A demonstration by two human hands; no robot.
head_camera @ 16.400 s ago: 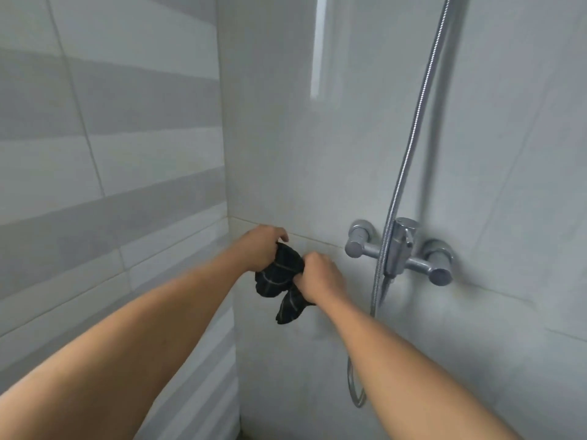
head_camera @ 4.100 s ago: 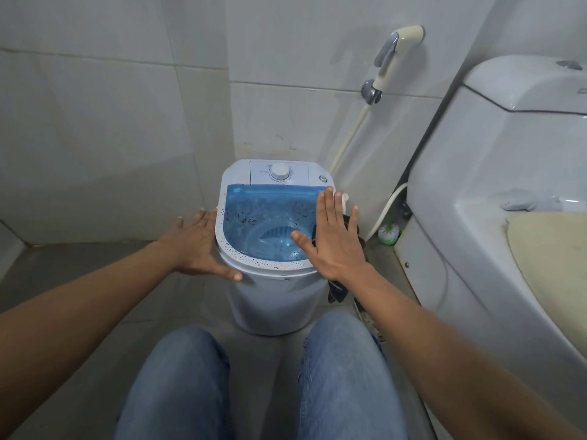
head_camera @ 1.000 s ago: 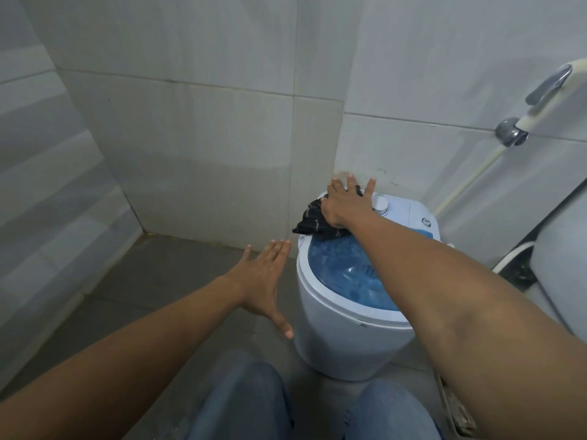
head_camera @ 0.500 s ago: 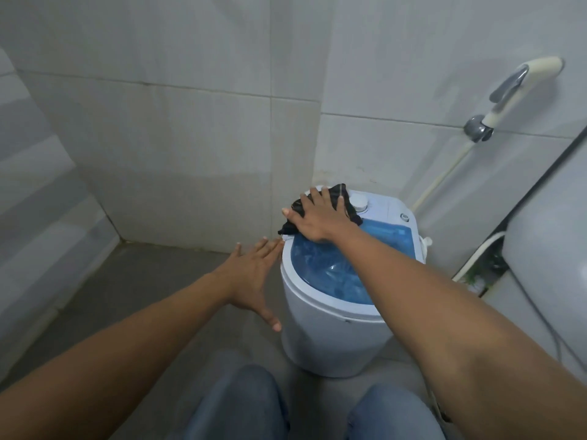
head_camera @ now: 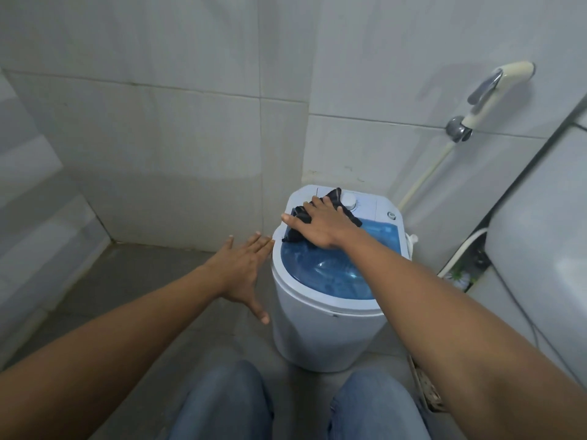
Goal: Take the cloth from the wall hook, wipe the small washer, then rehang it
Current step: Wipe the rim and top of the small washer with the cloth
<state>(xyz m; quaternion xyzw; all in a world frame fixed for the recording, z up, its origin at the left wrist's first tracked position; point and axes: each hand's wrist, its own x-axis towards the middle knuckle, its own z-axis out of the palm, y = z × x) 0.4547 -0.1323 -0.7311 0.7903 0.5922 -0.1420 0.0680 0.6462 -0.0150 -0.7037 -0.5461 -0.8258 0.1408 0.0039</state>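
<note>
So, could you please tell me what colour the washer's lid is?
The lid is translucent blue, seen best in the head view.

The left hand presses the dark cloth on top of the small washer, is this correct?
No. In the head view, the right hand presses the dark cloth on top of the small washer; the left hand is open beside it.

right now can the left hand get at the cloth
Probably yes: the left hand is open beside the washer rim, and the cloth pokes out near it, though the right hand covers most of it.
</note>
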